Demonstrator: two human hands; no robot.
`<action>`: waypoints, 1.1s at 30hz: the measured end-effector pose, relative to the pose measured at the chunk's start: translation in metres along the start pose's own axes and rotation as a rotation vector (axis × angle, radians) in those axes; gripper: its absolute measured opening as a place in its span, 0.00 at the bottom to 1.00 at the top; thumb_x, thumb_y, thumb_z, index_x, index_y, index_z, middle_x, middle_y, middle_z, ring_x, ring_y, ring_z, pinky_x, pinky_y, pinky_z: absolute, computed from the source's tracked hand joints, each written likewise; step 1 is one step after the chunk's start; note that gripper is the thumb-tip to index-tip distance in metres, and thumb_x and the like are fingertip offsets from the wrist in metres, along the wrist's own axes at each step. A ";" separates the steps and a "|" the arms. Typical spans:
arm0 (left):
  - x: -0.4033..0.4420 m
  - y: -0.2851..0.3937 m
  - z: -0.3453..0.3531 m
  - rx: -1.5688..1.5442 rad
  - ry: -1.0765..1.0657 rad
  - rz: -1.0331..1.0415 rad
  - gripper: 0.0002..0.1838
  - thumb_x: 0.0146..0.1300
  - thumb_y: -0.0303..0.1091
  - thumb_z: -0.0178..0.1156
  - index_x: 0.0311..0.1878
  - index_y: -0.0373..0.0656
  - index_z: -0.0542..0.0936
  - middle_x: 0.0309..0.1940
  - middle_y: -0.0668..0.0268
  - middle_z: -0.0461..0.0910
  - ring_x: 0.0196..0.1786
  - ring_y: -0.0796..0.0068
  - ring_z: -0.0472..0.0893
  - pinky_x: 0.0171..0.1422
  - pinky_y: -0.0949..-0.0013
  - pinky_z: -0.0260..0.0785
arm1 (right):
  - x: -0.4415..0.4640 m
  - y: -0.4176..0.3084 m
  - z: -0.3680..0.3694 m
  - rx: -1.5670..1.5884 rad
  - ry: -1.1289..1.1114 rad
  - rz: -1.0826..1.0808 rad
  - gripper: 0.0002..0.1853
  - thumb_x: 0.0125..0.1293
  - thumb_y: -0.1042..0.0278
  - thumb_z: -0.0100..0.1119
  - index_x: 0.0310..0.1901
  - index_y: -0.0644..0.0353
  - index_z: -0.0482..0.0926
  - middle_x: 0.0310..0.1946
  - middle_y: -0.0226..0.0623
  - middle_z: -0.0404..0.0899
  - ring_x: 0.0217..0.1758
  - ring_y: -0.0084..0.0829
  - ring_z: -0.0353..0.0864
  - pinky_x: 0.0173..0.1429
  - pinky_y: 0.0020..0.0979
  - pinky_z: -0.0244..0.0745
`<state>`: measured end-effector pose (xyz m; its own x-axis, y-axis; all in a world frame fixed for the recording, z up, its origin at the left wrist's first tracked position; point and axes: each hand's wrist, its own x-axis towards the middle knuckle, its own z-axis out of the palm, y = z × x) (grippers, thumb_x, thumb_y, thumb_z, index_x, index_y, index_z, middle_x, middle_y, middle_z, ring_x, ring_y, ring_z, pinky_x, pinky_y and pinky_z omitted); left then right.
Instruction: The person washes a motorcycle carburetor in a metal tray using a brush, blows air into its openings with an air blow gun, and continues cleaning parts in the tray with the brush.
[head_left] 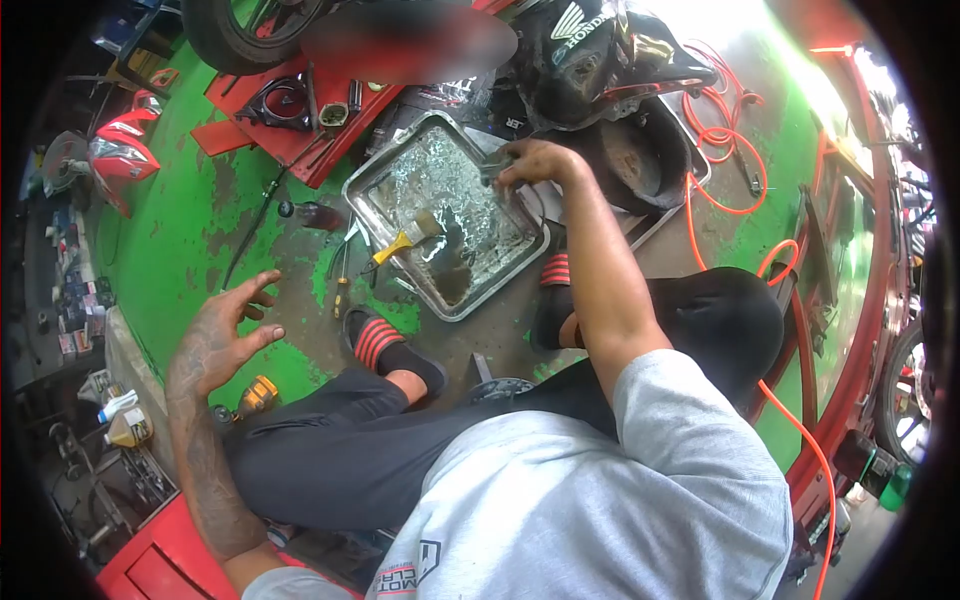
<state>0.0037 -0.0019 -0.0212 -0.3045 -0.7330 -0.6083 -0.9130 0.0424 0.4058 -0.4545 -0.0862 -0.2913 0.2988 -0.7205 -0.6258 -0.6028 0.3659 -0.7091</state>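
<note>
Over at the upper middle of the frame, the right hand is closed around a small dark piece, just above the right-hand side of the metal tray; from where I stand I can't make out what the piece is. The left hand hangs at the left of the frame, palm bare, fingers spread wide and touching nothing, well apart from the tray. Shallow wet liquid glints in the tray, with a murky patch towards its lower corner. A brush lies across the left side, bristles inside, yellow handle out over the rim. Beside that rim stand or lie a dark bottle and, lower down, a screwdriver. The black tub is right of the tray, the orange hose just beyond it. I'd judge the step in hand to be handling that piece at the tray, perhaps wet work. A careful next move would call for a firm grip, as a wet piece could slip, and a low hand to avoid splashing.
</note>
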 end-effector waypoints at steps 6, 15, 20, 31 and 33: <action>-0.003 -0.001 -0.002 -0.001 0.000 -0.004 0.41 0.61 0.32 0.73 0.78 0.52 0.71 0.58 0.56 0.84 0.58 0.62 0.84 0.68 0.54 0.74 | 0.017 0.039 0.038 -0.424 0.377 0.021 0.46 0.49 0.64 0.80 0.73 0.58 0.73 0.50 0.53 0.88 0.50 0.42 0.89 0.58 0.41 0.83; -0.007 -0.018 0.003 -0.043 0.023 -0.025 0.39 0.62 0.35 0.74 0.77 0.50 0.72 0.56 0.55 0.85 0.57 0.60 0.84 0.64 0.54 0.77 | 0.010 0.052 0.053 -0.469 0.734 0.099 0.41 0.50 0.54 0.80 0.68 0.55 0.78 0.60 0.48 0.85 0.65 0.46 0.84 0.72 0.42 0.76; 0.000 -0.022 0.005 -0.069 0.009 0.045 0.40 0.59 0.28 0.74 0.77 0.48 0.72 0.54 0.57 0.84 0.53 0.64 0.83 0.62 0.58 0.77 | 0.022 0.041 0.053 -0.321 0.452 0.303 0.43 0.47 0.49 0.80 0.66 0.59 0.79 0.67 0.52 0.80 0.70 0.48 0.80 0.74 0.42 0.75; 0.003 -0.013 0.008 -0.018 0.018 0.017 0.40 0.56 0.27 0.75 0.75 0.45 0.74 0.52 0.56 0.87 0.51 0.64 0.85 0.58 0.58 0.76 | 0.040 0.063 0.069 -0.190 0.687 0.254 0.37 0.58 0.48 0.73 0.66 0.60 0.78 0.64 0.57 0.80 0.65 0.53 0.82 0.69 0.46 0.78; 0.000 -0.005 0.007 -0.023 0.016 -0.028 0.41 0.56 0.27 0.76 0.75 0.46 0.74 0.52 0.55 0.87 0.51 0.63 0.85 0.60 0.58 0.76 | 0.032 0.056 0.070 -0.181 0.705 0.275 0.37 0.58 0.47 0.73 0.66 0.59 0.78 0.65 0.56 0.79 0.64 0.53 0.82 0.68 0.46 0.79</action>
<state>0.0066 0.0021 -0.0280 -0.2747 -0.7442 -0.6089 -0.9144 0.0063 0.4048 -0.4271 -0.0478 -0.3732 -0.3835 -0.8445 -0.3737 -0.7164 0.5274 -0.4568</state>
